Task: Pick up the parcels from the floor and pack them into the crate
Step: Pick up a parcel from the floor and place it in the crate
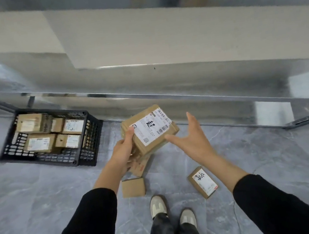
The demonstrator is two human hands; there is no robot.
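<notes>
The left hand grips a brown cardboard parcel in the air, above the floor and to the right of the crate. The thumb lies on the parcel's top face and the other fingers curl under it. A white shipping label covers most of the top. It carries one large black handwritten Chinese character, a barcode and small print which is too fine to read. The right hand is open with its fingers spread and holds nothing. It is just beside the right edge of the parcel; I cannot tell if the thumb touches it.

The black plastic crate with lattice walls stands on the floor at the left. Inside it are several cardboard boxes with white labels, packed close together; their writing is blurred.

On the grey marble-pattern floor more parcels lie: a plain small brown box, a small box with a white label and black handwriting, and one cardboard piece with a small red mark, partly hidden under the left wrist.

Both arms wear black sleeves. Two white and grey shoes stand between the small boxes. Behind everything runs a shiny metal shelf edge.
</notes>
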